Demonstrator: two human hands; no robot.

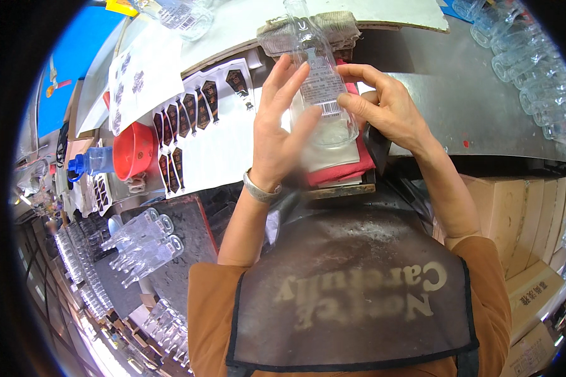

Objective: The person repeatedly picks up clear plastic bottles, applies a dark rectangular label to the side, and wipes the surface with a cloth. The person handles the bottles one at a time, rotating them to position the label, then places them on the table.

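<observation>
A clear glass bottle (330, 131) lies on its back in front of me, its base toward me and its neck pointing away. Printing and a barcode show on its upper side. My left hand (273, 129) is at the bottle's left side with fingers stretched out, the thumb blurred over the glass. From the right, my right hand (393, 116) holds the bottle's edge, thumb on the printed area and index finger further up. Beneath the neck is a rolled grey cloth (339, 30). A red cloth (352, 171) and white sheet lie under the base.
Left of the bottle, dark decal labels (210, 100) lie on a white sheet (223, 154), beside a red bowl (133, 151) and a blue-capped bottle (97, 161). Clear bottles (531, 75) line the right side of the metal bench (440, 113). More bottles (148, 242) lie left; cardboard boxes (500, 207) stand right.
</observation>
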